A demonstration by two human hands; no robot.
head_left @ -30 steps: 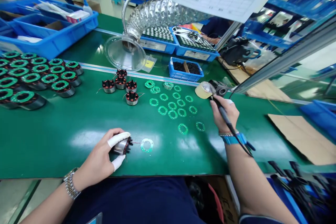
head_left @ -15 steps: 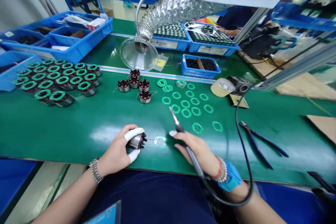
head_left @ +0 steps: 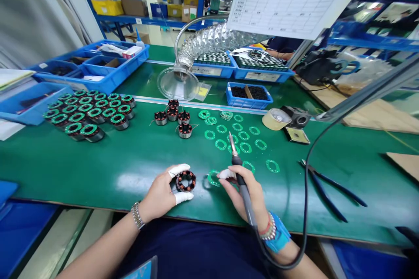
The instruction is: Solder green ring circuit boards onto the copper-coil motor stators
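My left hand point(head_left: 165, 192), with white finger cots on thumb and finger, grips a motor stator point(head_left: 192, 180) by its sides; its open end with copper windings faces up toward me. In my right hand point(head_left: 247, 192) lies a soldering iron point(head_left: 242, 185), its tip pointing up and away. The thumb and a finger of that same hand, one with a white cot, pinch the edge of a green ring-shaped circuit board point(head_left: 211, 178). This board is just right of the stator, apart from it. More green ring boards point(head_left: 245, 147) lie spread beyond my right hand.
Several stators point(head_left: 185, 130) with loose wires stand ahead, and board-topped stators point(head_left: 88, 130) crowd the left. A fume extraction funnel point(head_left: 178, 85) hangs over the bench. Cutting pliers point(head_left: 327, 183), a round tub point(head_left: 276, 120) and a blue bin of black parts point(head_left: 249, 95) are to the right.
My left hand has turned the stator from lying sideways to open end up. My right hand has taken hold of the ring board and lifted its edge, still holding the soldering iron.
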